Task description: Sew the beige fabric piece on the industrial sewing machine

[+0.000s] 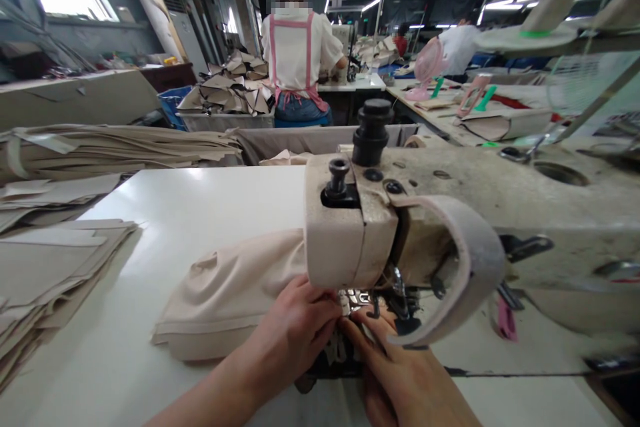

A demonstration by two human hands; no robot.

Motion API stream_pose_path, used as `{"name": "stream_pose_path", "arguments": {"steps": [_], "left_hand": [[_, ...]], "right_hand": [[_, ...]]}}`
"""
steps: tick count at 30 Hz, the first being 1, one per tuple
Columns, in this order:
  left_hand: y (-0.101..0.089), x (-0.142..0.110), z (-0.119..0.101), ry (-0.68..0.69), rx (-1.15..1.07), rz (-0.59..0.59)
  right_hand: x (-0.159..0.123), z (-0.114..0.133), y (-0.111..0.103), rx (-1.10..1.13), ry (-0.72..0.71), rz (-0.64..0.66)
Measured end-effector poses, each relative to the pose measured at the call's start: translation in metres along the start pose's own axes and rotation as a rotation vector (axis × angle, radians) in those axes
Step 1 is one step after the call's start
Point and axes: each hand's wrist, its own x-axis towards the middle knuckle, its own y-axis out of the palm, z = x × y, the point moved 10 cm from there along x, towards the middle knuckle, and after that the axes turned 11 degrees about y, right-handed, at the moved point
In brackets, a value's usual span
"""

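The beige folded cloth piece (225, 293) lies on the white worktable (200, 213), running from the table's middle in under the head of the sewing machine, where both hands meet it. Its left end shows a seamed hem along the near edge, and the cloth bulges up slightly in the middle.

The worn cream-coloured industrial sewing machine (500, 200) is the biggest thing in view, stretching from the centre to the right edge, with a black knob (371, 130) standing on top and a smaller black spindle (339, 173) beside it. A curved grey guard (465, 260) wraps round the front of the needle area, and the metal presser foot (357, 297) shows just beneath the head.

To the left, stacks of flat beige cut fabric (55, 267) rest on the table's edge, with more piles (115, 143) behind them. Farther back a person in a white shirt with a pink apron (297, 53) sits facing away, next to a heap of folded pieces (230, 90).

The left hand (295, 333) lies on the cloth just left of the presser foot, fingers curled and pressed together, their tips pinching the fabric edge by the foot. The right hand (400, 367) rests just beside it, touching it, fingers held together and stretched forward flat toward the foot; whether its tips grip the cloth I cannot tell, as the guard hides them.
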Motion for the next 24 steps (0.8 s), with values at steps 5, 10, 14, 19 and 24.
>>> {"name": "stream_pose_path", "arguments": {"steps": [5,10,14,19,24], "left_hand": [[0.004,0.006,0.001,-0.004,-0.054,0.095],[-0.012,0.016,-0.013,0.100,-0.038,0.046],[-0.023,0.019,-0.025,0.158,0.009,-0.008],[-0.027,0.017,-0.029,0.158,0.036,-0.072],[-0.026,0.015,-0.023,0.162,0.015,-0.139]], "right_hand": [[-0.005,-0.005,0.010,-0.088,-0.037,0.016],[-0.006,-0.003,0.008,-0.123,-0.052,-0.013],[-0.004,0.001,-0.001,-0.108,-0.040,-0.043],[-0.003,0.002,-0.015,-0.070,-0.032,-0.122],[0.002,0.005,-0.015,-0.120,-0.022,-0.090]]}}
